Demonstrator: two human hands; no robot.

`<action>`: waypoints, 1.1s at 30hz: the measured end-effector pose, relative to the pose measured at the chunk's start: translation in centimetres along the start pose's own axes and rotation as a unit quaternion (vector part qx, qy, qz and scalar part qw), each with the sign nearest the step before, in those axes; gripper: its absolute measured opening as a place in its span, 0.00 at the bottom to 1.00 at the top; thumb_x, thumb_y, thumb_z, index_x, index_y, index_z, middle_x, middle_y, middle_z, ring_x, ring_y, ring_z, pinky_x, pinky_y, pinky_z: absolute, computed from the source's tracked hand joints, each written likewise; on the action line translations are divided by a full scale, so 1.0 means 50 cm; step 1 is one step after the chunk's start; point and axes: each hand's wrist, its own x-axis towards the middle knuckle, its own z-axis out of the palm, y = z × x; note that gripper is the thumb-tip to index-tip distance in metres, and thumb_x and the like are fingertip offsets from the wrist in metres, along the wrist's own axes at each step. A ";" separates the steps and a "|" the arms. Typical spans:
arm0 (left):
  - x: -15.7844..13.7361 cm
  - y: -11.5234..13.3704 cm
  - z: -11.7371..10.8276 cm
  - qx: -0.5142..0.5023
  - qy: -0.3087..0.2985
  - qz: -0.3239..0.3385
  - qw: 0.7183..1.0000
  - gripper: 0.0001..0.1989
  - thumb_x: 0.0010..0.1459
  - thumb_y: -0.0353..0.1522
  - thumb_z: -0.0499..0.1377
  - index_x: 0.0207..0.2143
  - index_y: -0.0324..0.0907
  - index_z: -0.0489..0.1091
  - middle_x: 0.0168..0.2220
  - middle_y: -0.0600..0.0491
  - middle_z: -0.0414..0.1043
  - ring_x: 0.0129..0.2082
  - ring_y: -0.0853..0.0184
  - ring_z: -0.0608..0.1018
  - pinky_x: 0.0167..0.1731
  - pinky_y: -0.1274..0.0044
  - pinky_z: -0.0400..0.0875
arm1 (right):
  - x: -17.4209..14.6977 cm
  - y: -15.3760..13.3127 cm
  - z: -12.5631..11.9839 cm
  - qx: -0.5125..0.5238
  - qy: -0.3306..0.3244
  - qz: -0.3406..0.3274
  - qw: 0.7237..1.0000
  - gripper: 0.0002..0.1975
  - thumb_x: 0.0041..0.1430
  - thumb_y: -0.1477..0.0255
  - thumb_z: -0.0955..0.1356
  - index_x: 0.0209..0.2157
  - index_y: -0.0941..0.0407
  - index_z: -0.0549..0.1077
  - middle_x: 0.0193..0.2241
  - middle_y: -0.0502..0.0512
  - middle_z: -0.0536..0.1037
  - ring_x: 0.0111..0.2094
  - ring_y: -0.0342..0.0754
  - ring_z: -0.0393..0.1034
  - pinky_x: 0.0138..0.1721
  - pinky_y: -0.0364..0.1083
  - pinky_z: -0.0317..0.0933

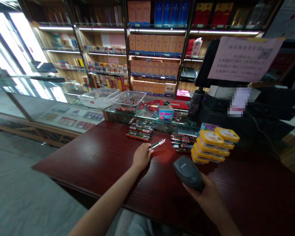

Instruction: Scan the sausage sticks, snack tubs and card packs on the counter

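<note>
My left hand [142, 156] is closed round one end of a pen [157, 143] with a white label, just above the dark red desk [108, 160]. In my right hand [208, 193] is a dark grey barcode scanner [188, 172], its head tilted toward the pen. Beyond my left hand lies a stack of pens [140, 129] in rows. A second pile of pens [183, 142] sits to the right of the held pen. Yellow-lidded plastic boxes [211, 139] are stacked beyond the scanner.
A glass ledge [147, 114] behind the desk carries clear plastic trays [98, 98] and a small blue-and-pink box [166, 112]. At right stands a monitor [207, 65] with a pink paper sheet [244, 59] on it. Stocked shelves [157, 29] line the back wall.
</note>
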 end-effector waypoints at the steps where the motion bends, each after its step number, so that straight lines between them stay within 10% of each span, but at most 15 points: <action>1: 0.000 -0.001 0.001 -0.001 0.000 0.000 1.000 0.06 0.59 0.31 0.53 0.40 0.43 0.65 0.40 0.51 0.69 0.42 0.65 0.73 0.44 0.74 0.65 | 0.000 0.001 0.000 0.001 0.002 -0.003 1.000 0.16 0.47 0.62 0.69 0.37 0.55 0.76 0.36 0.57 0.80 0.38 0.54 0.74 0.41 0.50 0.66; 13: 0.000 -0.005 0.004 -0.002 0.014 0.020 1.000 0.08 0.60 0.31 0.52 0.42 0.42 0.64 0.40 0.50 0.69 0.41 0.64 0.72 0.43 0.72 0.66 | 0.004 0.052 -0.004 -0.216 0.009 -0.026 0.976 0.13 0.49 0.68 0.68 0.39 0.50 0.72 0.32 0.52 0.80 0.33 0.53 0.75 0.33 0.47 0.63; 22: 0.010 -0.008 0.007 -0.073 -0.005 0.096 0.993 0.13 0.57 0.26 0.52 0.45 0.42 0.65 0.41 0.48 0.68 0.43 0.63 0.71 0.46 0.70 0.67 | 0.000 0.117 0.012 -0.337 0.069 -0.167 0.924 0.14 0.50 0.78 0.64 0.41 0.54 0.69 0.36 0.55 0.78 0.35 0.51 0.73 0.36 0.47 0.61; 33: 0.139 0.128 0.099 0.007 -0.057 0.127 0.990 0.15 0.56 0.26 0.53 0.45 0.43 0.69 0.40 0.49 0.69 0.45 0.62 0.70 0.47 0.71 0.66 | 0.005 0.127 0.012 -0.322 0.058 -0.150 0.933 0.16 0.48 0.78 0.64 0.41 0.54 0.70 0.36 0.53 0.78 0.36 0.50 0.72 0.36 0.46 0.60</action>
